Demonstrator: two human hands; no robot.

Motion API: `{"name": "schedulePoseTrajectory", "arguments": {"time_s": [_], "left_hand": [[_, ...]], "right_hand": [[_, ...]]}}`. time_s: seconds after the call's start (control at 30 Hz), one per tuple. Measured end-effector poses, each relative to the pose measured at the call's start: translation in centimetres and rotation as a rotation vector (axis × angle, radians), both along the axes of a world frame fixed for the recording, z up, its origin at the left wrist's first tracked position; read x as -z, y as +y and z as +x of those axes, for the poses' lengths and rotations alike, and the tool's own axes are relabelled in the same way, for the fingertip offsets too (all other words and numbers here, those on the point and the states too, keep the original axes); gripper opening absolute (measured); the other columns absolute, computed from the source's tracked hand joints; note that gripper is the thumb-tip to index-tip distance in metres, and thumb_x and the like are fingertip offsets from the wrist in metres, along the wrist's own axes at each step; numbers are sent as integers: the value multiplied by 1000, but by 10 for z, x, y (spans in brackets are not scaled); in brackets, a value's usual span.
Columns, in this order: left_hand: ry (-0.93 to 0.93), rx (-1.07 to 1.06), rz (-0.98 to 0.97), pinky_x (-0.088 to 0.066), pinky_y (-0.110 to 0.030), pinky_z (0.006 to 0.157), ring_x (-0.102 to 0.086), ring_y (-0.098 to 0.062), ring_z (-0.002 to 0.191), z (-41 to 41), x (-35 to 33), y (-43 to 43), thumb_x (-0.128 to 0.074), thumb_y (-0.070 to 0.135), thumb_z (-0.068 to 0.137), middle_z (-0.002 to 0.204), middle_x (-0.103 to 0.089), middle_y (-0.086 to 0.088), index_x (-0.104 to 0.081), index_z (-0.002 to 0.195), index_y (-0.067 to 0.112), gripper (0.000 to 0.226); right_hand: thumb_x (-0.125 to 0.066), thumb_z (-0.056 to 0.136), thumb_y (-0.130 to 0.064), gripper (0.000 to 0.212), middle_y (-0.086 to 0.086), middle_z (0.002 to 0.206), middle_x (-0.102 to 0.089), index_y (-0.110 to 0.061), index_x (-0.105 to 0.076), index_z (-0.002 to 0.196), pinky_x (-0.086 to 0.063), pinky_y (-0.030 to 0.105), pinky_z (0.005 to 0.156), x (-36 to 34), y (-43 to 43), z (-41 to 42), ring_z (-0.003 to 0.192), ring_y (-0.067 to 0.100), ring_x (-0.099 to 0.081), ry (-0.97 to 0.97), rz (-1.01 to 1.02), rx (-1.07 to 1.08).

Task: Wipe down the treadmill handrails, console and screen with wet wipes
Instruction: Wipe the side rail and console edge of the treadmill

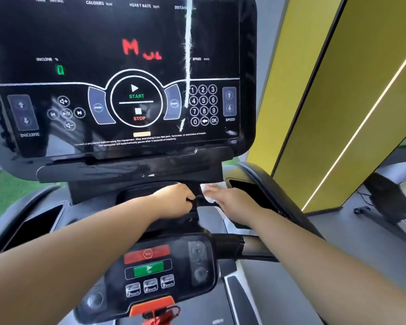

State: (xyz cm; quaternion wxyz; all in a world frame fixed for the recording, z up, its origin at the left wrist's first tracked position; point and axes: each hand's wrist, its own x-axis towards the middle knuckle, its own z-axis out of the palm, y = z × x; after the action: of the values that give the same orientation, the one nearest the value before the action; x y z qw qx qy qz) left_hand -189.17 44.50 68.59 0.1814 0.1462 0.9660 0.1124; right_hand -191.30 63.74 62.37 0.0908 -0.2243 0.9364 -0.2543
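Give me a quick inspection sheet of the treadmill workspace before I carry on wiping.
Surface: black console; screen lit, with a glare streak.
Job's things: white wipe on the console neck below the screen.
Clutter: nothing seen.
Grippers: left hand grips the console neck; right hand presses flat on the wipe.
Cables: red safety cord at the lower panel; thin floor cable, right.
Surroundings: yellow wall panels, right.
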Motion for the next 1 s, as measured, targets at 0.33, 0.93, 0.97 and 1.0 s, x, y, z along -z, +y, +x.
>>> {"name": "schedulePoseTrajectory", "arguments": {"time_s": [0.33,0.93,0.97,1.0], "left_hand": [[-3,-13,-190,-42,-32,89,-52,-27,109,-4,-1,17,-39,12,93,118,-57,-12,-61,110,5,29],[30,-156,-124,-37,-27,99,-46,-19,121,12,-3,21,-40,6,87,131,-49,1,-58,124,22,44],[35,-133,-120,-36,-30,100,-46,-20,121,11,-2,19,-40,6,87,132,-49,-1,-58,123,19,43],[32,-121,-120,-35,-31,103,-45,-19,124,10,-1,18,-39,7,88,135,-48,-1,-57,125,18,43]], "right_hand": [[-34,99,-1,46,-3,153,-33,-17,-44,141,-17,28,115,2,5,-18,142,16,-26,123,40,-246],[-37,97,-2,33,4,145,-42,-8,-52,126,-40,33,96,-13,-24,-28,132,21,-40,106,44,-328],[-37,98,-4,36,2,147,-42,-10,-52,130,-37,31,100,-11,-23,-25,135,17,-38,110,0,-318],[-37,99,-7,39,-1,147,-42,-15,-52,134,-35,26,104,-9,-19,-22,136,13,-36,104,-59,-296]]}}
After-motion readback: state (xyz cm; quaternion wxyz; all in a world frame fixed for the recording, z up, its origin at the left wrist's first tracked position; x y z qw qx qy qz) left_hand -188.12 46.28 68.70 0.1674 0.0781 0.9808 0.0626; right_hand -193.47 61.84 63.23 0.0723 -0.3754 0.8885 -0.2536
